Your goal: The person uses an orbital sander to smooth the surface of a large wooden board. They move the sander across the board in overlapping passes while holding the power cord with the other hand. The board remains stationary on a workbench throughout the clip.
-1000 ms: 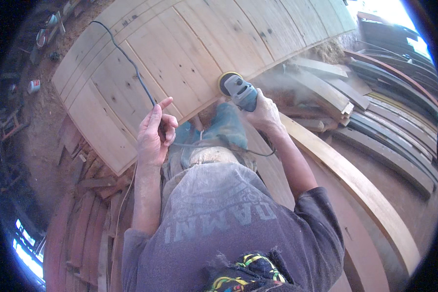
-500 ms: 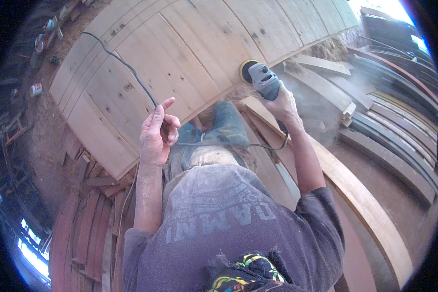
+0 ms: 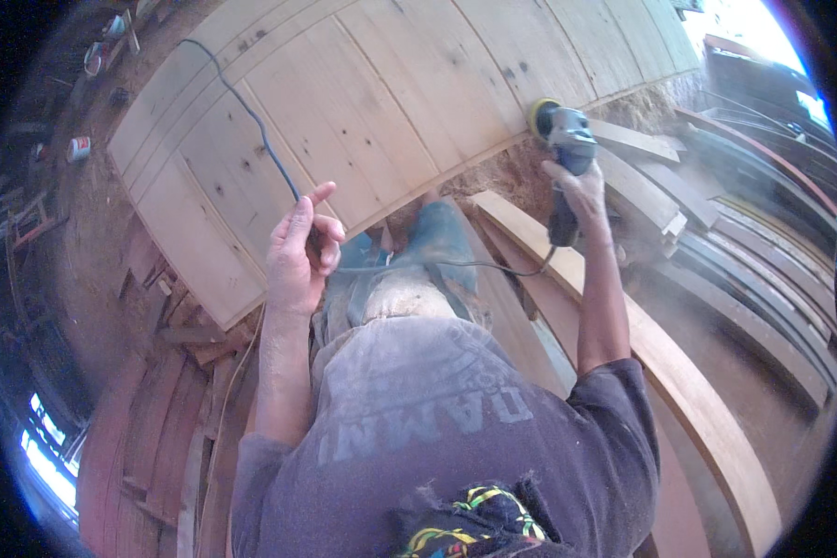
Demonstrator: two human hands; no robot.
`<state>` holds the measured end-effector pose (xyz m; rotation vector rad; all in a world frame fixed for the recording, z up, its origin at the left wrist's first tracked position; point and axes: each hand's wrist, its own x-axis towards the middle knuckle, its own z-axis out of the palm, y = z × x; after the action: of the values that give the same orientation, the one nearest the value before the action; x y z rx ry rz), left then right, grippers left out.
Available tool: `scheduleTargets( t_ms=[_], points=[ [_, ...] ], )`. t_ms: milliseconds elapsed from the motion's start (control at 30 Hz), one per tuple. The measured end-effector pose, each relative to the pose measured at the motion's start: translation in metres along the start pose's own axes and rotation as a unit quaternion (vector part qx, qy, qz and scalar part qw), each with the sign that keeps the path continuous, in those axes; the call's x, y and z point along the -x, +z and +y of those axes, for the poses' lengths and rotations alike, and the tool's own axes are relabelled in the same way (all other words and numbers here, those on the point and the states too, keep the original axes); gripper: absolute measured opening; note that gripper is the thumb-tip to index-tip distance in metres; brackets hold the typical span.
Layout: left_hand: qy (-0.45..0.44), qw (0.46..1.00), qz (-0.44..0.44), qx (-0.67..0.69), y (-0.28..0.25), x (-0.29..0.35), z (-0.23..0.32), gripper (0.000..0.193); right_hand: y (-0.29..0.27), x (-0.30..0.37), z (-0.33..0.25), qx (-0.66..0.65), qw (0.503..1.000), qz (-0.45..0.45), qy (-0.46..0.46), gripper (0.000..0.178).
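Observation:
My right hand [image 3: 581, 191] grips a grey angle grinder [image 3: 570, 139] fitted with a yellow-rimmed sanding disc [image 3: 541, 116]. The disc meets the near edge of a large pale wooden panel [image 3: 344, 121] with long grooves and dark knots. A dark power cord [image 3: 260, 130] runs across the panel to my left hand [image 3: 298, 246], then past my waist to the grinder's rear end. The left hand's fingers are curled around the cord, its index finger stretched out, held up before the panel's near edge.
Stacked boards [image 3: 744, 270] lie on the right, with a long curved-looking plank [image 3: 688, 372] running beside my right arm. Reddish boards [image 3: 158, 428] are at the lower left. A white bucket [image 3: 79, 149] stands on the dirt at left. Dust hangs near the grinder.
My right hand has carried the grinder to the right and slightly farther along the panel's near edge. My left hand stays almost in place with the cord.

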<state>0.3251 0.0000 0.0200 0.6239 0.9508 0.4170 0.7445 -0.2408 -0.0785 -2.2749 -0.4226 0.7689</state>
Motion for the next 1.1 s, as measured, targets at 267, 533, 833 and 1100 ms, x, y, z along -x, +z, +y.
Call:
scheduleTargets(
  t_ms=[267, 533, 833, 1100],
  points=[
    [0.023, 1.0, 0.019, -0.006, -0.042, 0.018, 0.015, 0.048, 0.168, 0.136, -0.105, 0.231, 0.926, -0.264, -0.141, 0.067],
    [0.014, 1.0, 0.019, -0.002, -0.058, 0.017, 0.012, 0.048, 0.154, 0.11, -0.109, 0.247, 0.947, -0.19, -0.079, 0.06],
    [-0.01, 1.0, 0.02, 0.02, 0.004, -0.016, 0.003, 0.047, 0.076, 0.047, -0.089, 0.234, 0.96, -0.15, -0.023, 0.059],
    [-0.038, 0.999, -0.013, 0.015, 0.07, -0.062, 0.004, 0.047, 0.006, -0.011, -0.063, 0.213, 0.972, -0.093, 0.02, 0.068]
  ],
)
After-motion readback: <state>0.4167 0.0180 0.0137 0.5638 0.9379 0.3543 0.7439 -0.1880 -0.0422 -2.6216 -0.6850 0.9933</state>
